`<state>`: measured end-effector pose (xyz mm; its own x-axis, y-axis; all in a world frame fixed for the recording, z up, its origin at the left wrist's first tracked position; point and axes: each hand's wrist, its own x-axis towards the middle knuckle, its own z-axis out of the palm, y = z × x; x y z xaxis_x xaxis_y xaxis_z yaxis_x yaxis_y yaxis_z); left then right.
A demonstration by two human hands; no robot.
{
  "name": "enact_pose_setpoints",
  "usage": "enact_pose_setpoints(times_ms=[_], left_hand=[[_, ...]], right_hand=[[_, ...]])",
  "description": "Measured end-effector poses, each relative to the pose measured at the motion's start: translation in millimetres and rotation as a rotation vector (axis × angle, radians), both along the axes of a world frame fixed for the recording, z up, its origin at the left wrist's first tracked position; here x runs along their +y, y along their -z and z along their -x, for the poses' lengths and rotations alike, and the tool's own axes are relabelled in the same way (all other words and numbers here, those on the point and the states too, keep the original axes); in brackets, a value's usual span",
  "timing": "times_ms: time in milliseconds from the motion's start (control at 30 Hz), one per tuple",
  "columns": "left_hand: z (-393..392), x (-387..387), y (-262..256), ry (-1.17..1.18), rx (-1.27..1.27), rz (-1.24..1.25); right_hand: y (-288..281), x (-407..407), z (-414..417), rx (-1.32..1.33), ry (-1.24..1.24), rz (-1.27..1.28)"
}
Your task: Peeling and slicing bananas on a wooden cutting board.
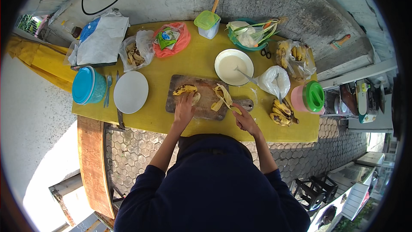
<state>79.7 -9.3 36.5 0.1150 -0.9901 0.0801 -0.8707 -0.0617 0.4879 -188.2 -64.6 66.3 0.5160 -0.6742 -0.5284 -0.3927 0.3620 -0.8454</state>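
On the wooden cutting board [206, 103], my left hand [185, 111] is lowered with its fingers over a peeled banana [196, 98], which they partly hide. Just beyond those fingertips lies an unpeeled, dark-spotted banana [184, 90]. My right hand [246, 120] is at the board's right edge, near its handle. Between thumb and forefinger it pinches the end of a banana peel [224, 96], whose strips spread over the board. To the right lies a bunch of ripe bananas [281, 112]. A white bowl of pale batter [234, 58] with a spoon stands behind the board.
A white plate [131, 92], a knife [120, 116] and a blue-lidded tub [88, 85] are on the left. Behind are a bag of peels [136, 53] and a green-lidded container [207, 22]. On the right stand a plastic bag with a spoon [273, 80] and a pink jug [299, 98].
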Motion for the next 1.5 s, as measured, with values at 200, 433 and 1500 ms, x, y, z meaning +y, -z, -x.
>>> enact_pose_setpoints(times_ms=[200,433,1500], left_hand=[[-1,5,-1,0.006,-0.051,-0.026],[28,-3,-17,0.223,0.004,0.208],[51,-42,-19,0.682,0.026,0.482]], right_hand=[[-1,7,-16,0.137,0.004,0.49],[5,10,-24,0.269,-0.022,0.613],[-22,-2,-18,0.275,-0.046,0.497]])
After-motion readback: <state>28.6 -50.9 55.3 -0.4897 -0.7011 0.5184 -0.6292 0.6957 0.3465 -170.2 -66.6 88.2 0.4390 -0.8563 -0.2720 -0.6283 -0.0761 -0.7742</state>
